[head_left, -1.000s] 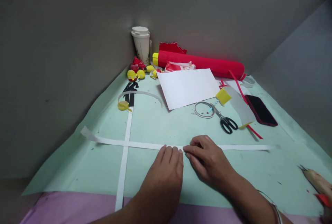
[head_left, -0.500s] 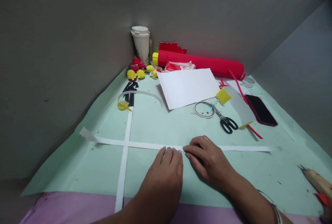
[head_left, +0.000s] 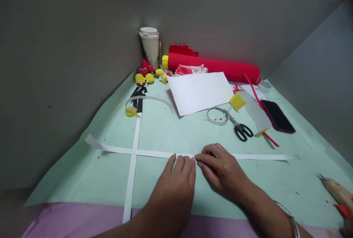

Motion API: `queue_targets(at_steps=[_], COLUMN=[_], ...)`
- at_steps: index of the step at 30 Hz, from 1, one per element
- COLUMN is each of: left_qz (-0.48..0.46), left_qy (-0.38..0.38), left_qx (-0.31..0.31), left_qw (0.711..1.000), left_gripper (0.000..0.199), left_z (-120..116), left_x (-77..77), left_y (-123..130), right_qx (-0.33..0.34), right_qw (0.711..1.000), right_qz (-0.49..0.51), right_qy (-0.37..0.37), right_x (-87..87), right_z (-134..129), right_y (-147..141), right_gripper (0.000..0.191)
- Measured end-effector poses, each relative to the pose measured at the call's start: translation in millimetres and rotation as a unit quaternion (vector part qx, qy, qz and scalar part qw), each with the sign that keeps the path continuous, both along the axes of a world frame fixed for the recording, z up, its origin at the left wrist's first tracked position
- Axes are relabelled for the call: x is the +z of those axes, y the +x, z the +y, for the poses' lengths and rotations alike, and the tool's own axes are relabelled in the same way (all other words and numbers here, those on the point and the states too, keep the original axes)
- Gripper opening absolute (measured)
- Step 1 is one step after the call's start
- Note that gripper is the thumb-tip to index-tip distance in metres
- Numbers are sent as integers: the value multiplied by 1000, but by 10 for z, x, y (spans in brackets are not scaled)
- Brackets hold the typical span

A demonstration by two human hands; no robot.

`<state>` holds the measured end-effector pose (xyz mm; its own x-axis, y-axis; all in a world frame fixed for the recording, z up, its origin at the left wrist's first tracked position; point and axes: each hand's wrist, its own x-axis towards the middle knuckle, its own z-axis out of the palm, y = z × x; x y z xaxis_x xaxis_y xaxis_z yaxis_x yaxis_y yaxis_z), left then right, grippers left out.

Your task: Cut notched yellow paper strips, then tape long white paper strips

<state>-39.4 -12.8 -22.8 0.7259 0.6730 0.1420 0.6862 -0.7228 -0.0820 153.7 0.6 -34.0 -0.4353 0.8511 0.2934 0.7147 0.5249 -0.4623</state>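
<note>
A long white paper strip runs left to right across the pale green sheet. It crosses a second white strip that runs toward the front edge. My left hand rests with its fingertips pressed together on the horizontal strip near its middle. Just right of it, my right hand has curled fingers, with the index fingertip on the same strip and the thumb beneath. Whether the right fingers pinch the strip is too small to tell.
Black-handled scissors, a tape ring and white paper lie beyond my hands. A phone is right. Behind stand a cup and a red roll. A pointed tool lies at the right edge.
My left hand has shifted very slightly up and to the right along the strip. My right hand stays nearly in place.
</note>
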Motion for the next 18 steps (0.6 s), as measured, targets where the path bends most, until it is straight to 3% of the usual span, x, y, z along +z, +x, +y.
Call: queue_targets(at_steps=[18], left_qz=[20], left_qy=[-49], left_qx=[-16], left_qw=[998], left_gripper=[53], left_z=[23], left_x=[6], left_y=[7], right_qx=[1], right_qw=[1000], right_qz=[1], right_qy=[2], right_x=[5], right_z=[-12], right_y=[13], right_gripper=[23])
